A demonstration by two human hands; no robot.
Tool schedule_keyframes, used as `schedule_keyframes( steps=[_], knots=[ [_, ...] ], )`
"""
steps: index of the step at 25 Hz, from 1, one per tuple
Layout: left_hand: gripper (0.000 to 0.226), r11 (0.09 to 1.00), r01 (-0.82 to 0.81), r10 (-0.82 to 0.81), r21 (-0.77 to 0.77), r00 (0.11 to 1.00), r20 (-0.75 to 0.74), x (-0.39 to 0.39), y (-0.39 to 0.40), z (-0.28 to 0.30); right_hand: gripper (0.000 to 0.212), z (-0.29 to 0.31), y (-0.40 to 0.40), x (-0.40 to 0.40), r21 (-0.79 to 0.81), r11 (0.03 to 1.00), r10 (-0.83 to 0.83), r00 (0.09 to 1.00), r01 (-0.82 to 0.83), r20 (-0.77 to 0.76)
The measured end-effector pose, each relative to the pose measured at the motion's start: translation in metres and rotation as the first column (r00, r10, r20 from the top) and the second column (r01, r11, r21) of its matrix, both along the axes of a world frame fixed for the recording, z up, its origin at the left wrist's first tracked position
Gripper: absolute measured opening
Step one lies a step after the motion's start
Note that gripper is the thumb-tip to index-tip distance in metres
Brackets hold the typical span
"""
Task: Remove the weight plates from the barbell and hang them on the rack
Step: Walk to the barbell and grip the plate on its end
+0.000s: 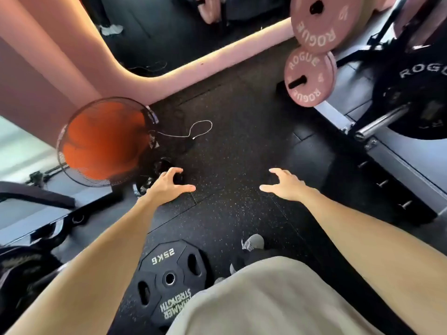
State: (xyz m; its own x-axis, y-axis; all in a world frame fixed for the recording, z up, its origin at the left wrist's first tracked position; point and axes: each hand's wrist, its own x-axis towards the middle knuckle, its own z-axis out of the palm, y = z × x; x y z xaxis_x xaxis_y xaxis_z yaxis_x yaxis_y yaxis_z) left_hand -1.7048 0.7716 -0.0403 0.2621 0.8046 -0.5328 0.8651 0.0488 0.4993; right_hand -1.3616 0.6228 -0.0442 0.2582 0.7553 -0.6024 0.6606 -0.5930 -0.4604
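Observation:
My left hand (169, 183) and my right hand (283, 183) reach forward over the black rubber floor, fingers spread and loosely curved, holding nothing. A black 25 kg weight plate (167, 276) lies flat on the floor below my left forearm, partly hidden by my shirt. At the right, the barbell sleeve end (379, 123) sticks out toward me with a black plate (416, 93) on it. Two pink plates, one large (321, 25) and one small (308, 79), hang on rack pegs at the upper right.
An orange floor fan (106, 141) stands at the left with a white cable (198, 131) looping on the floor. A grey platform edge (396, 163) runs along the right. A bench (36, 197) sits at the far left. My shoe (252, 241) is below my hands.

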Motion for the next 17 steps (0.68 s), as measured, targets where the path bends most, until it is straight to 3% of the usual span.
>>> schedule_keyframes(
  steps=[4,8,13,17],
  knots=[
    [0.092,0.976,0.219,-0.220,0.008,0.975,0.029,0.099,0.063,-0.003,0.084,-0.003,-0.016,0.055,-0.007,0.960,-0.280,0.959,0.280,-0.039],
    [0.100,0.883,0.469,-0.467,-0.030,0.883,0.053,0.205,0.094,0.000,0.082,0.002,-0.047,0.102,-0.011,0.847,-0.530,0.845,0.531,-0.069],
    [0.102,0.689,0.722,-0.724,-0.055,0.690,-0.013,0.310,0.092,-0.001,0.085,0.008,-0.106,0.110,-0.028,0.610,-0.792,0.608,0.792,-0.057],
    [0.094,0.545,0.836,-0.838,-0.061,0.545,-0.029,0.364,0.093,-0.003,0.087,0.003,-0.129,0.091,-0.061,0.428,-0.903,0.424,0.902,-0.069]
  ],
)
